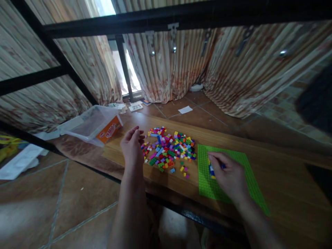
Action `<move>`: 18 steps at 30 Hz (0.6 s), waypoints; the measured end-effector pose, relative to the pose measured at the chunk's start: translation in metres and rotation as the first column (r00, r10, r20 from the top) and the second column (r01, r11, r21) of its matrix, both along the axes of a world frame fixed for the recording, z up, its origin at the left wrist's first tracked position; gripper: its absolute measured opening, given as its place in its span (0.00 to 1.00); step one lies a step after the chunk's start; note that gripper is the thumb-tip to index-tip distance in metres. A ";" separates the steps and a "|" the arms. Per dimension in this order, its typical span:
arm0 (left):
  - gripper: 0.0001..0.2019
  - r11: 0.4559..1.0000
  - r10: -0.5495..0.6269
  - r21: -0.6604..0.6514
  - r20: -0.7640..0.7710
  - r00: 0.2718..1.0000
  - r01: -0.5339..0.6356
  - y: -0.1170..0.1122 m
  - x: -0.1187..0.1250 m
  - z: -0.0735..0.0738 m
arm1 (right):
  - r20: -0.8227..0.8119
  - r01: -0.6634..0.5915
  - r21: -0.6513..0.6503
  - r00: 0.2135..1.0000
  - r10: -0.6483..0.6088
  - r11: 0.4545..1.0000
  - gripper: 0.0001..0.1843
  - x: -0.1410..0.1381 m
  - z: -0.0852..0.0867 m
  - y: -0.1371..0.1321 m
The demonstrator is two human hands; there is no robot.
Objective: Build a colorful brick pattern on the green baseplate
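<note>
A loose heap of small coloured building bricks [168, 148] lies on the wooden bench. My left hand [133, 143] hovers at the heap's left edge, its fingers loosely bent and apart, with nothing visible in them. On the right is a green studded baseplate [241, 173]. Over its middle, my right hand [229, 173] has its fingers closed around a building brick, mostly covered by the hand. Blue, white and yellow bricks [212, 171] show on the baseplate beside the right thumb; the rest of them is hidden.
A clear plastic bin [95, 124] with an orange label rests on its side at the bench's left end. A few stray bricks [184, 172] lie between heap and baseplate. A black metal frame [160, 20] crosses overhead. Paper [185, 110] lies on the tiled floor behind.
</note>
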State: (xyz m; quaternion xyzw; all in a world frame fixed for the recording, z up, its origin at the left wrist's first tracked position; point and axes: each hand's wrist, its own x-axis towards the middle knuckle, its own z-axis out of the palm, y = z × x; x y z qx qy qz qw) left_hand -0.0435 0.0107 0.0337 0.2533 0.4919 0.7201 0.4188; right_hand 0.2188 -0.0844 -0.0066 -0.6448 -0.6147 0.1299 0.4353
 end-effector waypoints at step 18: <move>0.07 0.999 -0.008 -0.033 0.489 0.872 0.027 -0.006 -0.047 0.006 | 0.474 -0.497 -0.368 0.626 0.619 0.785 0.14 -0.135 0.015 0.086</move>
